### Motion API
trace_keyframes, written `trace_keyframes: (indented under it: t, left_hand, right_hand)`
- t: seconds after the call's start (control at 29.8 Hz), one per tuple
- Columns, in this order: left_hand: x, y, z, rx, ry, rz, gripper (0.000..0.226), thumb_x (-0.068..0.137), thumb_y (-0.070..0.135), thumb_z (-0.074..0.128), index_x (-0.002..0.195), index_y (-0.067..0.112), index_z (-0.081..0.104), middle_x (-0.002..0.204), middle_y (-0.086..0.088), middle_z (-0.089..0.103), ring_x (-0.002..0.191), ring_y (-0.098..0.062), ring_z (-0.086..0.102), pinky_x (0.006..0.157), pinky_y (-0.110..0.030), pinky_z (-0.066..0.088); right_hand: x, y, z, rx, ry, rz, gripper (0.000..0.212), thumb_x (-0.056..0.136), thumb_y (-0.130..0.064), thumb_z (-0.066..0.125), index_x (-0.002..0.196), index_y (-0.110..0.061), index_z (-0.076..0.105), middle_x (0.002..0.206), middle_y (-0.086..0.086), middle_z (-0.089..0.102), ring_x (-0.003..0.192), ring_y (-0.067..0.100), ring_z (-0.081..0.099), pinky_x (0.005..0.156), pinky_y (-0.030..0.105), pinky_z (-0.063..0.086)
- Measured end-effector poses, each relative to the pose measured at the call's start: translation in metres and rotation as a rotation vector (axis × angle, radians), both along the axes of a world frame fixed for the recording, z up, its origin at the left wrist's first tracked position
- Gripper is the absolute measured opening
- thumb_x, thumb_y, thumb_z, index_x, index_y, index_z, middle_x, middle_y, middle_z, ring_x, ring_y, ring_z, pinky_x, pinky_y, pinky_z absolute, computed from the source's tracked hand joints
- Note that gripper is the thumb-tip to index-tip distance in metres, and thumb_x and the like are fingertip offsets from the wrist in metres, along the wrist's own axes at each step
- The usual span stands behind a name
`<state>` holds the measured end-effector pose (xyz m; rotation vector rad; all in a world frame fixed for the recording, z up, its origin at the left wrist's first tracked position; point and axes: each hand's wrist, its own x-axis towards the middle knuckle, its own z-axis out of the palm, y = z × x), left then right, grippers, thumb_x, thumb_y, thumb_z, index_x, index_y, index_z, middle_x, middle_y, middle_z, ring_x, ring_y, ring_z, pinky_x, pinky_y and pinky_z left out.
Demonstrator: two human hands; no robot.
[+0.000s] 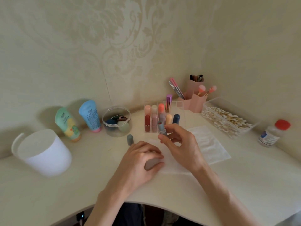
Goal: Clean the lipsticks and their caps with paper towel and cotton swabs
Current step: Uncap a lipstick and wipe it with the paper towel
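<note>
while both hands work over the middle of the pale desk (65,193), the largest item, a white lidded canister (44,152), stands well to the left of the left hand (141,160). a paper towel (175,167) lies flat beneath both hands, and a second textured sheet (210,144) lies just to the right of the right hand (179,144). a clear box of cotton swabs (228,118) sits beyond and to the right of that hand. a clear lipstick rack (180,111), holding capped sticks upright, stands directly beyond the right hand. a round clear tub (116,109) of sponges sits beyond the left hand, with a green tube (67,124) and a blue tube (90,116) further left. a pink brush holder (195,97) stands behind the rack. a small bottle (272,134) with a red cap is far right of the right hand.

the right hand grips an uncapped grey lipstick (162,129) between thumb and fingers, tilted, open end up, red showing inside. the left hand has its fingers curled on the towel's left edge; blur hides whether they pinch it. a grey cap (130,139) stands upright just beyond the left hand.
</note>
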<state>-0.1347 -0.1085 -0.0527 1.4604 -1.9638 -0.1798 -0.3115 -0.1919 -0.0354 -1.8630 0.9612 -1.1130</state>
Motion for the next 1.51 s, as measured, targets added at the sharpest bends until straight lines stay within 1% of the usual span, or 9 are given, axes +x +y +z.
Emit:
trace_keyframes:
  t: [0.13, 0.23, 0.34, 0.44, 0.57, 0.8, 0.94, 1.21, 1.51]
  left_hand:
    - [-0.003, 0.005, 0.009, -0.036, 0.113, 0.006, 0.014, 0.091, 0.042, 0.075, 0.099, 0.031, 0.079, 0.102, 0.023, 0.069, 0.107, -0.001, 0.061, 0.095, -0.028, 0.047]
    - [-0.002, 0.002, 0.022, -0.127, 0.356, 0.134, 0.009, 0.095, 0.032, 0.074, 0.099, 0.024, 0.076, 0.097, 0.017, 0.072, 0.095, -0.011, 0.068, 0.079, -0.029, 0.051]
    - [-0.006, -0.006, 0.031, -0.05, 0.687, 0.164, 0.02, 0.09, 0.035, 0.076, 0.108, 0.025, 0.076, 0.096, 0.009, 0.078, 0.087, -0.02, 0.071, 0.07, -0.043, 0.055]
    - [-0.011, -0.011, 0.03, -0.038, 0.821, 0.178, 0.016, 0.086, 0.032, 0.08, 0.102, 0.029, 0.078, 0.092, 0.006, 0.079, 0.085, -0.022, 0.073, 0.074, -0.053, 0.056]
    - [-0.014, -0.011, 0.026, -0.034, 0.93, 0.174, 0.014, 0.085, 0.022, 0.082, 0.098, 0.028, 0.079, 0.088, 0.001, 0.078, 0.08, -0.018, 0.072, 0.07, -0.032, 0.056]
    - [-0.013, -0.008, 0.03, -0.068, 1.018, 0.197, 0.013, 0.084, 0.032, 0.079, 0.096, 0.028, 0.079, 0.087, 0.0, 0.078, 0.077, -0.012, 0.068, 0.072, -0.034, 0.052]
    - [-0.014, -0.007, 0.03, -0.088, 1.042, 0.198, 0.013, 0.082, 0.032, 0.08, 0.094, 0.036, 0.08, 0.087, 0.001, 0.078, 0.078, -0.011, 0.068, 0.073, -0.032, 0.051]
    - [-0.016, -0.007, 0.037, -0.084, 1.063, 0.105, 0.017, 0.092, 0.021, 0.071, 0.092, 0.033, 0.083, 0.097, 0.001, 0.078, 0.09, -0.012, 0.071, 0.086, -0.027, 0.056]
    - [-0.012, -0.009, 0.025, -0.187, 0.943, 0.141, 0.009, 0.098, 0.023, 0.071, 0.097, 0.023, 0.081, 0.101, -0.004, 0.075, 0.091, -0.036, 0.069, 0.078, -0.057, 0.052]
  right_hand:
    - [0.001, 0.002, 0.001, 0.009, 0.018, 0.041, 0.018, 0.096, -0.026, 0.077, 0.113, -0.029, 0.072, 0.102, -0.015, 0.074, 0.087, 0.018, 0.074, 0.079, 0.044, 0.06]
    - [0.0, 0.003, 0.002, 0.015, 0.01, 0.069, 0.024, 0.095, -0.025, 0.078, 0.118, -0.029, 0.074, 0.105, -0.015, 0.075, 0.085, 0.02, 0.073, 0.078, 0.046, 0.059]
    - [0.002, 0.006, 0.006, 0.006, 0.004, 0.087, 0.027, 0.093, -0.022, 0.08, 0.119, -0.029, 0.075, 0.107, -0.014, 0.076, 0.085, 0.021, 0.072, 0.078, 0.043, 0.06]
    - [0.002, 0.007, 0.006, 0.015, -0.003, 0.084, 0.027, 0.091, -0.019, 0.083, 0.116, -0.025, 0.075, 0.105, -0.012, 0.076, 0.085, 0.022, 0.073, 0.078, 0.041, 0.06]
    - [0.001, 0.006, 0.004, 0.028, -0.009, 0.089, 0.028, 0.087, -0.011, 0.085, 0.11, -0.023, 0.074, 0.1, -0.012, 0.076, 0.084, 0.022, 0.073, 0.078, 0.036, 0.06]
    - [0.002, 0.004, 0.006, 0.108, -0.103, 0.179, 0.028, 0.091, -0.002, 0.079, 0.107, -0.025, 0.075, 0.099, -0.011, 0.076, 0.084, 0.013, 0.07, 0.082, 0.027, 0.057]
    - [0.001, 0.003, 0.005, 0.157, -0.129, 0.227, 0.021, 0.095, -0.014, 0.07, 0.115, -0.015, 0.075, 0.1, 0.009, 0.074, 0.083, 0.019, 0.063, 0.078, 0.026, 0.052]
    - [0.007, 0.007, 0.004, 0.143, -0.232, 0.225, 0.025, 0.093, 0.002, 0.075, 0.11, -0.017, 0.075, 0.099, 0.0, 0.079, 0.091, 0.02, 0.074, 0.087, 0.029, 0.058]
    - [0.009, 0.007, -0.003, 0.071, -0.086, 0.23, 0.023, 0.106, -0.017, 0.056, 0.116, -0.009, 0.075, 0.088, 0.006, 0.074, 0.078, 0.017, 0.072, 0.077, 0.029, 0.056]
